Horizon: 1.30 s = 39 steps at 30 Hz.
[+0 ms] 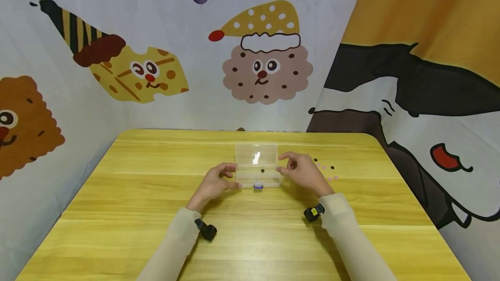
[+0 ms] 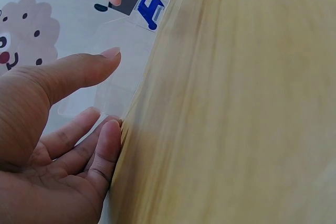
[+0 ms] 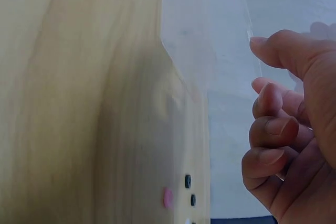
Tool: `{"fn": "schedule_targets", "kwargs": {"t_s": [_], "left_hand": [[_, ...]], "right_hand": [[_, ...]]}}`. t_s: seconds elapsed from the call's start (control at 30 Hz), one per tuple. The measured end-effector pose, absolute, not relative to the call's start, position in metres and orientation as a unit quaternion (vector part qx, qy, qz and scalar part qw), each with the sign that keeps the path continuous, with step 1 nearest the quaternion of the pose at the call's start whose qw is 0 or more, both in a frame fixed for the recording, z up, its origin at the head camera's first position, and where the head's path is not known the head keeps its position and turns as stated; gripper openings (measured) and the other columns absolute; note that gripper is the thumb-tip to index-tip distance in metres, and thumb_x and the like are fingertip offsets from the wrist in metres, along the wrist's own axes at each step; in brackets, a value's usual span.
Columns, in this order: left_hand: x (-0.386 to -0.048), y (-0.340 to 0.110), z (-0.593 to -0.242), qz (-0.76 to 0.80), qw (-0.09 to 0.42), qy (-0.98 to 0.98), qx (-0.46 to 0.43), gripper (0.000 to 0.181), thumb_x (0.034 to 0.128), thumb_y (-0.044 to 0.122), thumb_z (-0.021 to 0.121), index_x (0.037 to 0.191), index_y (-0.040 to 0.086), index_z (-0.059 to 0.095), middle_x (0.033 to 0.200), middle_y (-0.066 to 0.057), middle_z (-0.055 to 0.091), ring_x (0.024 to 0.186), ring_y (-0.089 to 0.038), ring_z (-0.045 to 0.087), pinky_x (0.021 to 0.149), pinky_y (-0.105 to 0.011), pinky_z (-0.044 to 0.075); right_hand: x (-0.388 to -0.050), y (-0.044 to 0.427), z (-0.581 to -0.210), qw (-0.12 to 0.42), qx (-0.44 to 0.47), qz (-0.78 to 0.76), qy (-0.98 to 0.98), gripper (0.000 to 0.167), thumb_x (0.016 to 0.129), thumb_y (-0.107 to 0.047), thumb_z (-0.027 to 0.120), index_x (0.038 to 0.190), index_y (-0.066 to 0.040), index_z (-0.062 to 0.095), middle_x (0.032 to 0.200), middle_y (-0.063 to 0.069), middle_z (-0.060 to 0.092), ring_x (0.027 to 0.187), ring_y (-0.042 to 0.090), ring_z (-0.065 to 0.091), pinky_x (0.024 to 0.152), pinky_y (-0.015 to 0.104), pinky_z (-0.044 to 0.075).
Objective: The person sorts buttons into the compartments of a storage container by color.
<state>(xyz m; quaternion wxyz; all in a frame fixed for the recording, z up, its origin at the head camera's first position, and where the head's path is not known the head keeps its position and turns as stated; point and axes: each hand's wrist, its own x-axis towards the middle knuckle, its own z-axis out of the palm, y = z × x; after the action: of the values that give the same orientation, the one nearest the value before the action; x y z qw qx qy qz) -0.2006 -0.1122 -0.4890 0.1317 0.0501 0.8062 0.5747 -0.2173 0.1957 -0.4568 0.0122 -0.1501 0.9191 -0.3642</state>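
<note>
A small clear plastic box [image 1: 248, 176] with a blue latch [image 1: 258, 187] stands on the table, its clear lid [image 1: 250, 153] raised at the back. One small black disc [image 1: 262, 170] shows inside. My left hand [image 1: 215, 181] holds the box's left side, thumb at the front corner and fingers farther back. At the right, my right hand [image 1: 302, 170] has thumb and index finger at the edge by the lid, its other fingers curled. The left wrist view shows the left thumb [image 2: 86, 72] across the clear plastic. Exact contact of the right fingertips [image 3: 257, 43] is hard to see.
Several small black and pink discs [image 1: 332, 168] lie on the wooden table [image 1: 164, 151] to the right of my right hand. Behind the table hangs a white cloth [image 1: 156, 21] printed with cartoon figures.
</note>
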Motion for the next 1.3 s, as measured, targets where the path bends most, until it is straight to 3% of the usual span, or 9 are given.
{"fn": "schedule_targets", "kwargs": {"t_s": [0.4,0.67,1.0,1.3], "left_hand": [[-0.200,-0.111,-0.488,0.577,0.134,0.805,0.049,0.066,0.0801,0.017,0.089,0.140,0.017,0.061,0.137,-0.004,0.062,0.119,-0.027,0.055,0.097,-0.043,0.047],[-0.200,-0.112,-0.488,0.579,0.131,0.803,0.052,0.067,0.0796,0.017,0.089,0.140,0.016,0.061,0.138,-0.005,0.062,0.119,-0.027,0.055,0.100,-0.044,0.046],[-0.200,-0.112,-0.490,0.577,0.134,0.804,0.054,0.067,0.0803,0.019,0.089,0.141,0.016,0.061,0.138,-0.005,0.062,0.119,-0.027,0.055,0.098,-0.044,0.046],[-0.201,-0.113,-0.489,0.576,0.134,0.805,0.053,0.068,0.0796,0.018,0.089,0.141,0.017,0.061,0.137,-0.004,0.062,0.120,-0.026,0.055,0.099,-0.044,0.045]], "right_hand": [[-0.213,0.222,-0.453,0.010,-0.135,-0.345,0.929,0.042,0.093,-0.032,0.077,0.126,-0.007,0.069,0.073,0.000,0.061,0.057,0.013,0.050,0.054,0.027,0.043],[-0.207,0.239,-0.456,0.026,-0.118,-0.356,0.927,0.042,0.094,-0.032,0.076,0.127,-0.007,0.068,0.070,0.002,0.064,0.058,0.020,0.061,0.053,0.027,0.045],[-0.203,0.256,-0.466,0.014,-0.129,-0.309,0.942,0.036,0.092,-0.030,0.078,0.120,-0.008,0.072,0.073,-0.002,0.062,0.056,0.011,0.049,0.053,0.025,0.042],[-0.194,0.261,-0.467,0.042,-0.122,-0.287,0.949,0.027,0.093,-0.024,0.078,0.113,-0.008,0.073,0.075,-0.001,0.062,0.061,0.013,0.051,0.055,0.025,0.042]]}}
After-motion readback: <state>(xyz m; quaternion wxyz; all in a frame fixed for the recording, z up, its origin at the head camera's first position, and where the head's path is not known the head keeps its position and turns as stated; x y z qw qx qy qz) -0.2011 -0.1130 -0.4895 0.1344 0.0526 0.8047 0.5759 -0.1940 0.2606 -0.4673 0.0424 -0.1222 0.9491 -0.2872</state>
